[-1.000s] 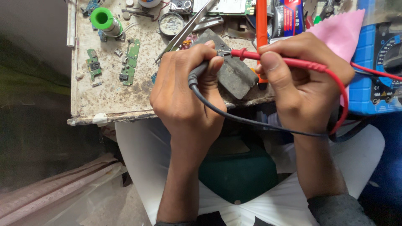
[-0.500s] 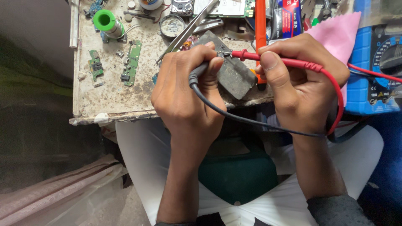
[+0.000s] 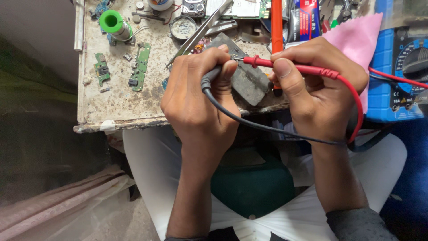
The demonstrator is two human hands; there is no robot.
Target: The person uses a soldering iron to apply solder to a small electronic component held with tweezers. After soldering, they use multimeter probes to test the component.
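Left hand [image 3: 196, 105] grips the black probe [image 3: 213, 76], right hand [image 3: 318, 89] the red probe [image 3: 285, 67] (tips on the grey board [image 3: 247, 80]).

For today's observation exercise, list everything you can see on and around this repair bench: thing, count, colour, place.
Red probe: one, red, in the right hand, tip on the grey board.
Black probe: one, black, in the left hand, mostly hidden by the fingers.
Grey board: one, dark grey, bench front edge, between the hands.
Multimeter: one, blue, right edge.
Pink cloth: one, pink, beside the multimeter.
Green circuit boards: two, green, bench left.
Solder spool: one, green, top left.
Tweezers: one, silver, top centre.
Round tin: one, grey, top centre.
Bench: one, stained off-white.
Left hand: one.
Right hand: one.
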